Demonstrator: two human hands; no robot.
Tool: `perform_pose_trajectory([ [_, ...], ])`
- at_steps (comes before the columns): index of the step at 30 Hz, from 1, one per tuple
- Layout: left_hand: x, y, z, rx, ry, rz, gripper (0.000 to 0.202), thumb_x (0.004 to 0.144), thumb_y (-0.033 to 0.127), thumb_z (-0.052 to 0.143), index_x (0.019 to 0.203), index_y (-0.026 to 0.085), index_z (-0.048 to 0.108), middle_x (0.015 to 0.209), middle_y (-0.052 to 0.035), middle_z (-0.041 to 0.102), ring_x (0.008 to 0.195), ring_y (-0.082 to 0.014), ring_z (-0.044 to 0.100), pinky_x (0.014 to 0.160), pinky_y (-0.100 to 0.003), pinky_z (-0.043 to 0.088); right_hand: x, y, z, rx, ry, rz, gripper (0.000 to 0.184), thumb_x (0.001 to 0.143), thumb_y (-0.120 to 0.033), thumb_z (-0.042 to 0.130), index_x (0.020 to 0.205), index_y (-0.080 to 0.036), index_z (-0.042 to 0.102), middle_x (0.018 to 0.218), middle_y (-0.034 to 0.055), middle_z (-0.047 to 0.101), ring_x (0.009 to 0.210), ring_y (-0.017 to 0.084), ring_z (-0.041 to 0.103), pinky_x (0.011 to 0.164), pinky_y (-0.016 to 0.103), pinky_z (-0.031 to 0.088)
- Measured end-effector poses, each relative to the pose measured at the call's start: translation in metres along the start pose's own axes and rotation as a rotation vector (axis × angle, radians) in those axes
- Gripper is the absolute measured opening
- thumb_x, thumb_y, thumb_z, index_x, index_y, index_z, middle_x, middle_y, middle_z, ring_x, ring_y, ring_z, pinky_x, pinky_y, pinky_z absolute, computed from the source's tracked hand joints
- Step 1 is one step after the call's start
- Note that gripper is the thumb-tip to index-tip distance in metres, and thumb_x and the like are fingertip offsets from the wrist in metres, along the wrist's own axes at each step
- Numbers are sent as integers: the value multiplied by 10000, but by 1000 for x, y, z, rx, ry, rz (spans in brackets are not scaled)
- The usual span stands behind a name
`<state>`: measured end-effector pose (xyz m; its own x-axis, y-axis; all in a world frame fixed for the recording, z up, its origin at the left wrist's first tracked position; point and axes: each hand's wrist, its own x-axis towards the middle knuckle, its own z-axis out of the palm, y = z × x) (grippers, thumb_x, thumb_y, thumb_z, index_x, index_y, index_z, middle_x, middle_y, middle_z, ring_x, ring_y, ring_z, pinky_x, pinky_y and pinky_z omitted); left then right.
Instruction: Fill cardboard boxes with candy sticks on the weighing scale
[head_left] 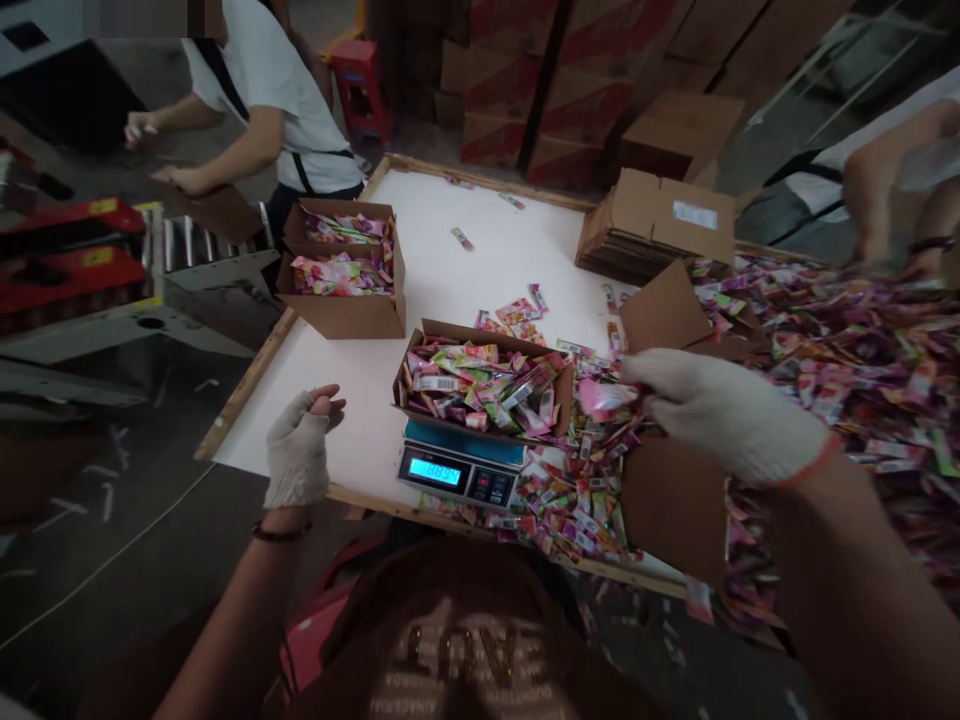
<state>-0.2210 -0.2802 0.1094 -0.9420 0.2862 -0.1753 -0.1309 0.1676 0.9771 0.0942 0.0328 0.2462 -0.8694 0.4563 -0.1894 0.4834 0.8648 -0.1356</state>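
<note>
A cardboard box full of colourful candy packets sits on a blue digital scale at the white table's near edge. My right hand, in a white knit glove, is closed on pink packets just right of the box. My left hand, in a fingerless white glove, hovers over the table left of the scale, fingers curled with nothing visible in them. A large heap of loose packets spreads across the table's right side.
A second filled box stands at the table's left edge. Flat cartons lie stacked at the back. A person in a white shirt works at a roller conveyor on the left. Another person's arm reaches in at right.
</note>
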Motion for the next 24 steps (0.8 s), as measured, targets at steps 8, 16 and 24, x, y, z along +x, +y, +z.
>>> perform_pose_trajectory([
  [8,9,3,13,-13,-25,37,402,750,528,813,988,204,794,891,-60,734,906,-215,722,848,-360,598,-55,30,50,172,126,85,220,806,-165,587,977,-279,662,1036,143,738,1020,369,732,914,505,621],
  [16,11,27,42,-34,-89,122,457,746,588,831,997,208,794,933,-75,759,937,-237,737,849,-373,603,30,-56,10,192,154,25,341,989,-189,512,1260,-180,719,1193,137,726,1115,302,705,1019,436,587],
  [24,13,38,72,37,-154,191,429,755,550,794,1003,200,802,1024,-89,797,987,-240,719,914,-383,565,90,-93,20,14,-110,20,408,1033,-214,578,1423,-180,694,1408,157,718,1205,287,701,989,357,546],
])
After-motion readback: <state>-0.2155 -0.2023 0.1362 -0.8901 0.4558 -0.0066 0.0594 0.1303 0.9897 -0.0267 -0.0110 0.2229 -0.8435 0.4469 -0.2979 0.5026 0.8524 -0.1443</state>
